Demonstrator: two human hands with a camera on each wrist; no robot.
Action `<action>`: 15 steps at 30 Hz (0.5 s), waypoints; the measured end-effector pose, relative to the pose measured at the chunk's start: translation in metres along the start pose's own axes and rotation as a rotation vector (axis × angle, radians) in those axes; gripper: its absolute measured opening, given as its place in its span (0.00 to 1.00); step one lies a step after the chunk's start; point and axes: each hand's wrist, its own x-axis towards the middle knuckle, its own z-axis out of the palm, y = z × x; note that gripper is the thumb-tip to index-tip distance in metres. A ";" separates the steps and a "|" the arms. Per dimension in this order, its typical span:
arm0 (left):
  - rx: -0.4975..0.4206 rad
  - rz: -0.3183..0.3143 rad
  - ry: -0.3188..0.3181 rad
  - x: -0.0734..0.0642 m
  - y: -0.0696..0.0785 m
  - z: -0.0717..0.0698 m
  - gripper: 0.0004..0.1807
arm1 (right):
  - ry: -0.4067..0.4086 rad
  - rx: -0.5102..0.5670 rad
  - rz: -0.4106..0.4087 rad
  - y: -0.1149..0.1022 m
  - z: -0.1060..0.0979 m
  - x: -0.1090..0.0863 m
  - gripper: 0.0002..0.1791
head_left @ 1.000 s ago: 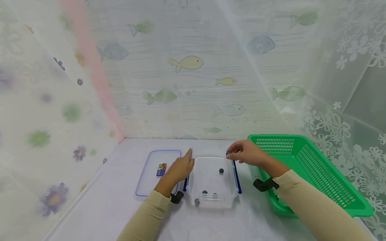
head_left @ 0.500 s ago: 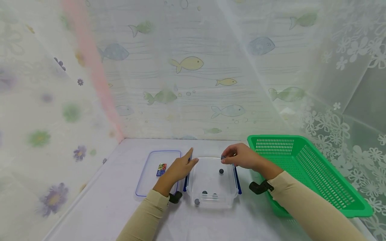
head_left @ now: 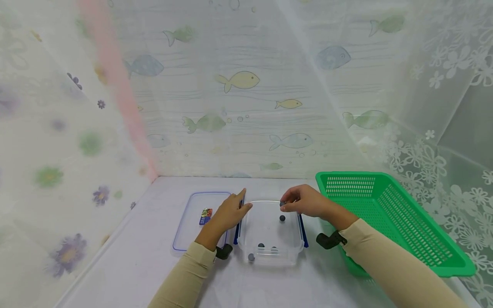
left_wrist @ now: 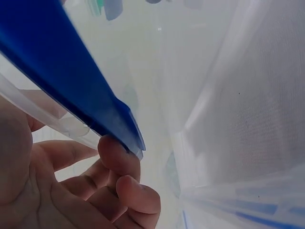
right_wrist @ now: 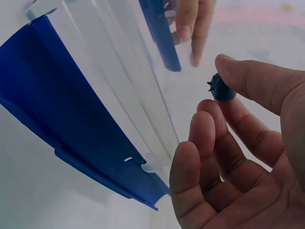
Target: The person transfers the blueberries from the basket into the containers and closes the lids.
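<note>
A clear plastic food container with blue side latches holds several blueberries, one of them a blueberry toward its far right. My left hand holds the container's left side, index finger pointing forward. In the left wrist view, curled fingertips touch the blue latch. Over the far right part of the container, my right hand pinches a blueberry between thumb and index finger. Its crown of small points shows in the right wrist view, beside the right latch.
Left of the container lies its clear lid with a blue-edged seal and a small coloured label. A green slatted basket stands at the right, partly behind my right forearm. Patterned sheeting hangs behind the white table.
My right hand has moved left and slightly nearer with the blueberry, from the container's far right corner to over its inside. My left thumb has spread out over the left rim.
</note>
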 end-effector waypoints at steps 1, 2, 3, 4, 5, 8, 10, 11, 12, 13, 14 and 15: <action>0.003 -0.001 0.005 0.000 0.000 0.000 0.39 | 0.000 -0.001 -0.001 0.000 0.000 0.000 0.12; 0.002 -0.001 0.010 0.000 0.001 0.000 0.39 | 0.000 -0.002 -0.001 0.000 0.001 0.000 0.11; 0.003 0.004 0.015 0.000 0.001 0.000 0.39 | 0.001 -0.004 -0.001 0.000 0.001 0.000 0.11; 0.001 0.010 0.020 0.000 0.001 0.000 0.38 | 0.001 -0.004 -0.002 0.000 0.001 0.000 0.11; 0.000 0.013 0.022 0.000 0.002 -0.001 0.38 | 0.001 -0.005 -0.005 0.000 0.001 -0.001 0.11; -0.003 0.026 0.030 -0.001 0.004 -0.001 0.37 | -0.003 -0.008 -0.020 0.000 0.001 -0.001 0.12; -0.002 0.025 0.031 -0.001 0.005 -0.002 0.37 | -0.004 -0.008 -0.030 0.001 0.001 -0.002 0.12; -0.001 0.021 0.032 -0.001 0.005 -0.002 0.37 | -0.005 -0.010 -0.034 0.001 0.001 -0.002 0.12; -0.002 0.018 0.034 -0.002 0.006 -0.002 0.37 | -0.005 -0.010 -0.038 0.001 0.001 -0.002 0.12; -0.002 0.013 0.036 -0.002 0.006 -0.002 0.36 | -0.005 -0.011 -0.039 0.001 0.001 -0.002 0.12; -0.002 0.010 0.037 -0.002 0.006 -0.001 0.36 | -0.004 -0.011 -0.040 0.001 0.001 -0.002 0.12; -0.004 0.007 0.039 -0.001 0.006 -0.001 0.36 | -0.003 -0.010 -0.040 0.002 0.001 -0.002 0.12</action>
